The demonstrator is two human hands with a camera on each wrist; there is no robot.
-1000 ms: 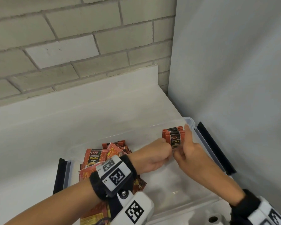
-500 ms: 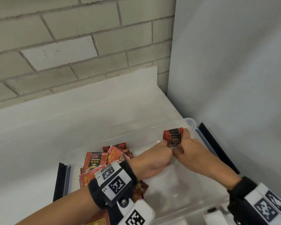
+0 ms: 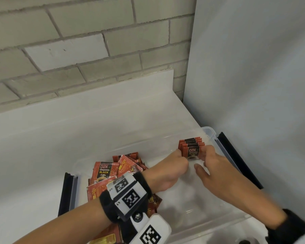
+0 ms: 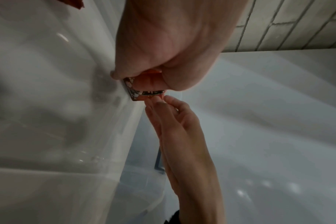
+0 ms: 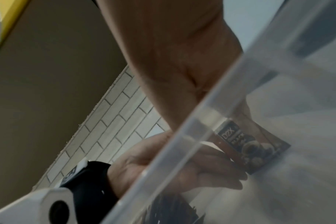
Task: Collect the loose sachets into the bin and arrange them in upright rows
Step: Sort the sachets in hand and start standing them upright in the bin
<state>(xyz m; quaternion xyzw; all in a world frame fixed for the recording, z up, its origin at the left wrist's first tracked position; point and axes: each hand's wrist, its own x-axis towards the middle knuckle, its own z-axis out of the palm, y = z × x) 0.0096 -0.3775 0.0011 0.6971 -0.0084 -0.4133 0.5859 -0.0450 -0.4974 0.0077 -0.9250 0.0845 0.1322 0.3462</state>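
A row of sachets (image 3: 192, 147) is held upright in the far right corner of the bin (image 3: 212, 132) — pinched on one side by the curled left hand (image 3: 173, 166), braced on the other by the right hand (image 3: 212, 162) with unclenched fingers, apparently so nothing tips.

The left grip (image 3: 167, 170) has a black wrist band (image 3: 106, 205) with white plates (image 3: 127, 192), black square codes (image 3: 130, 199) and one screw (image 3: 137, 216); the right grip (image 3: 215, 166) wears a black band (image 3: 289, 224) too.

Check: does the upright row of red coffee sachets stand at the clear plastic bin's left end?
No: the upright row stands in the far right corner of the bin; loose sachets lie at its left end.
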